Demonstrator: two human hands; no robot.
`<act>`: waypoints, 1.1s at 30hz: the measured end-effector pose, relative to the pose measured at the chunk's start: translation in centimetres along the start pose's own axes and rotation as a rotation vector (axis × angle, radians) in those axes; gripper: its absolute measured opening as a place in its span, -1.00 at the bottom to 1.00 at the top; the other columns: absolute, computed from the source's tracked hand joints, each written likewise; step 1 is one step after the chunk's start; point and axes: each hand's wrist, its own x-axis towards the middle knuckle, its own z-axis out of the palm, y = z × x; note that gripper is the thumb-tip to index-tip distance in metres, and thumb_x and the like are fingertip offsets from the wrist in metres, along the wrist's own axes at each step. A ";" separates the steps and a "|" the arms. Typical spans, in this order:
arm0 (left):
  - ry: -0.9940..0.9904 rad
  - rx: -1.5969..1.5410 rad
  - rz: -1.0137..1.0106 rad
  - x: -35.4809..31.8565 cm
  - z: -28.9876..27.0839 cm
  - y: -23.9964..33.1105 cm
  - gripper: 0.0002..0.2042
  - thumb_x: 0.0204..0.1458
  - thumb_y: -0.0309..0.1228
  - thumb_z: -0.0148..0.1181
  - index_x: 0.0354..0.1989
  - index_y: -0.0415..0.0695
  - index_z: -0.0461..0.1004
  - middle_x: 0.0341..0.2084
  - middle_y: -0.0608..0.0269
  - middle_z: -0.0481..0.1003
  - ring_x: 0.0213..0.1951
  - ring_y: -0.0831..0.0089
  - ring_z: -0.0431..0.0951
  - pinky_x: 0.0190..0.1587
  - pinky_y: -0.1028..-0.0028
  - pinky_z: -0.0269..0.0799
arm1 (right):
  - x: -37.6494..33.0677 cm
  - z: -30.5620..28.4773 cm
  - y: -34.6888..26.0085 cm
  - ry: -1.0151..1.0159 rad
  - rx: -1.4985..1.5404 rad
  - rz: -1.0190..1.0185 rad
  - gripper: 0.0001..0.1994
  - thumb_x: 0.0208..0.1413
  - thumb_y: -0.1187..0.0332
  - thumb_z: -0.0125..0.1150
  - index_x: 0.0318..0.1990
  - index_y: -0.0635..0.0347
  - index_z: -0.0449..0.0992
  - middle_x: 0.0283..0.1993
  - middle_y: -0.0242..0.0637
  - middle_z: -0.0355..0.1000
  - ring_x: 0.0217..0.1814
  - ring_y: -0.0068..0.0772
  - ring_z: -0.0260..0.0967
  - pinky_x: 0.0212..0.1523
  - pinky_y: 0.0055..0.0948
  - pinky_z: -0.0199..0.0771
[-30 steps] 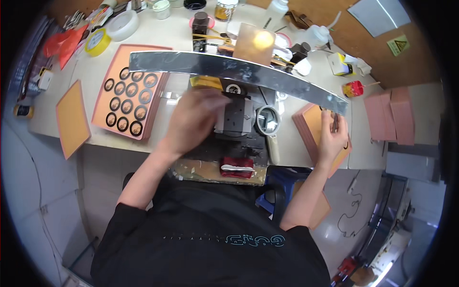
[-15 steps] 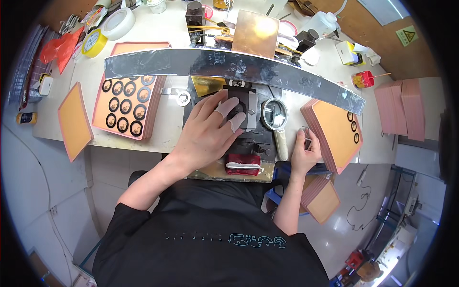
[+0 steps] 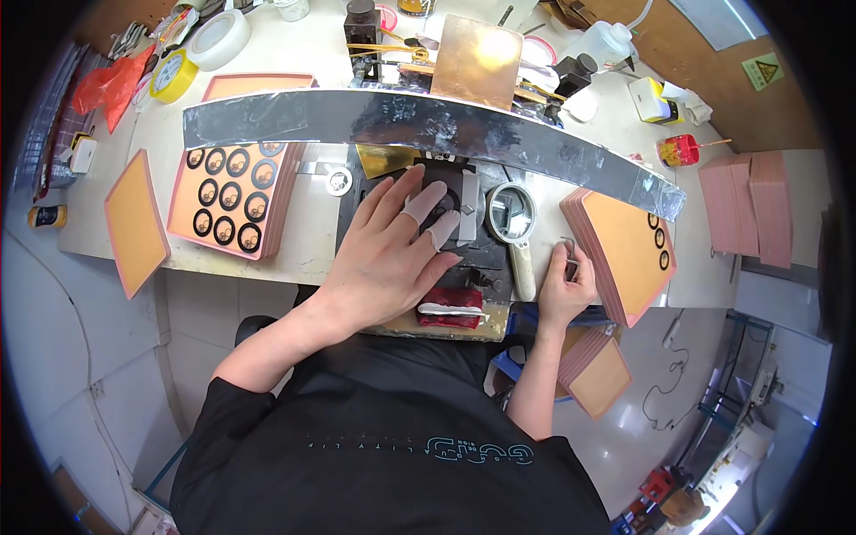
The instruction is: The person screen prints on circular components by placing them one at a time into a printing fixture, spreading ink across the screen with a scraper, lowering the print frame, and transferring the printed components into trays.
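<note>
My left hand (image 3: 379, 254) reaches over a black bench fixture (image 3: 473, 260), its fingers spread and pale finger cots on two of them. Those fingertips rest at a dark round part (image 3: 448, 203) on the fixture; whether they press on it is hard to see. Its thumb sticks out nearer to me. On the right, my right hand (image 3: 567, 292) is closed round a thin, bent metal tool (image 3: 572, 253) beside a stack of trays. Between the hands lies a magnifying glass (image 3: 512, 214) with a pale handle.
Stacked orange trays with black rings stand at left (image 3: 185, 192) and right (image 3: 606, 241). A long dark strip (image 3: 428, 120) crosses above the fixture. A red pad (image 3: 450, 318) lies at the near edge. Bottles, tape rolls and a copper-coloured plate (image 3: 477, 61) fill the back.
My left thumb has moved slightly toward me, away from the fixture's round part. The whole view has shifted a little; my right hand keeps its grip on the tool.
</note>
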 end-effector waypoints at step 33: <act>-0.024 0.023 -0.125 -1.8 -2.4 -0.6 -0.32 0.22 0.01 0.26 0.39 -0.20 0.40 0.49 -0.06 0.25 0.60 -0.27 -0.02 0.54 -0.24 -0.06 | 2.5 -5.9 -11.2 -0.431 0.408 -0.580 -0.79 -0.04 0.65 0.36 -0.21 0.30 0.70 -0.48 -0.31 0.47 -0.57 -0.42 0.26 -0.52 -0.48 0.26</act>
